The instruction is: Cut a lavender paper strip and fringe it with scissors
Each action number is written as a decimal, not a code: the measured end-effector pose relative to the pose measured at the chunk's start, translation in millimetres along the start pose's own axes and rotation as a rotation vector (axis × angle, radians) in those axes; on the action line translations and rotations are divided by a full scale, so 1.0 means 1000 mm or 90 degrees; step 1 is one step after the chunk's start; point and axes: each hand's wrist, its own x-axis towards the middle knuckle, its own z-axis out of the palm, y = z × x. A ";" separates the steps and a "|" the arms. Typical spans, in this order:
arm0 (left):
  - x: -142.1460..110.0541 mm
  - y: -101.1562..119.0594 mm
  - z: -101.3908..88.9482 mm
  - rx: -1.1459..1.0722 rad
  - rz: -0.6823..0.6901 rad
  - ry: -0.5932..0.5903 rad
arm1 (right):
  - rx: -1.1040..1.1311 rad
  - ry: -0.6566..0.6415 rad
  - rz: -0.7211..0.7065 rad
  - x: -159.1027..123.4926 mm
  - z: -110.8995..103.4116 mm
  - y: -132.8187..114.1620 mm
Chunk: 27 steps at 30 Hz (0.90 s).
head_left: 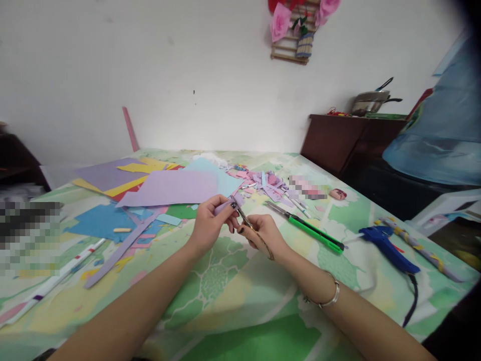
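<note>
Left hand (pixel 215 218): we pinch the strip (pixel 224 206), centre, above the cloth (pixel 214 286).
Right hand (pixel 263 235): our fingers curl round the scissors (pixel 259 239), blades at the strip.
Right: knife (pixel 315 231), glue gun (pixel 391 250).
Left: sheet (pixel 175 187).

Even, fairly bright indoor light, source unseen; soft shadows on tablecloth (pixel 214 286). Hands a bit blurry, poss. motion. Wide-angle distortion, dark R edge, pixelated L patch.
</note>
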 end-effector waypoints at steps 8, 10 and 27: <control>0.000 0.000 0.001 0.001 -0.002 0.005 | 0.010 0.001 0.017 -0.001 0.000 -0.002; 0.000 0.000 0.001 -0.004 -0.003 0.004 | 0.010 0.001 0.018 -0.001 -0.001 -0.002; 0.002 -0.006 -0.001 -0.057 -0.002 0.001 | -0.025 0.027 0.012 0.001 0.001 0.001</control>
